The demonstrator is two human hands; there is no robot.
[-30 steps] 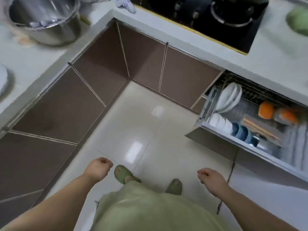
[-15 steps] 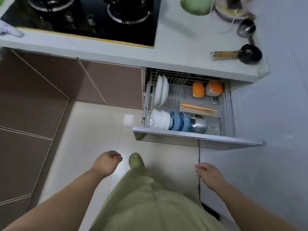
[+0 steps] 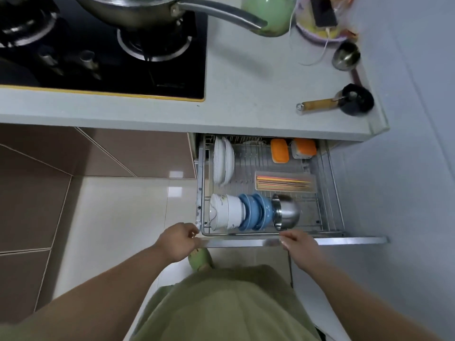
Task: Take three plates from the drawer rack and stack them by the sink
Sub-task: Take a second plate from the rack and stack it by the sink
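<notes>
The drawer rack (image 3: 330, 193) stands pulled out under the counter. White plates (image 3: 222, 163) stand on edge at its back left. In the front row lie white bowls (image 3: 225, 212), blue bowls (image 3: 256, 211) and a steel bowl (image 3: 286, 214) on their sides. My left hand (image 3: 178, 241) is at the drawer's front left corner, fingers loosely curled, holding nothing. My right hand (image 3: 296, 243) rests at the drawer's front edge (image 3: 349, 240), fingers bent, nothing in it. The sink is out of view.
A black gas hob (image 3: 103, 57) with a steel pan (image 3: 138, 8) sits on the grey counter (image 3: 246, 77). Ladles (image 3: 344, 102), a green pot (image 3: 268, 13) and a bowl are at the right. Orange boxes (image 3: 279, 150) and chopsticks (image 3: 283, 182) lie in the drawer. A wall stands to the right.
I have turned and stepped up to the open drawer. Both hands have risen from my sides to its front edge.
</notes>
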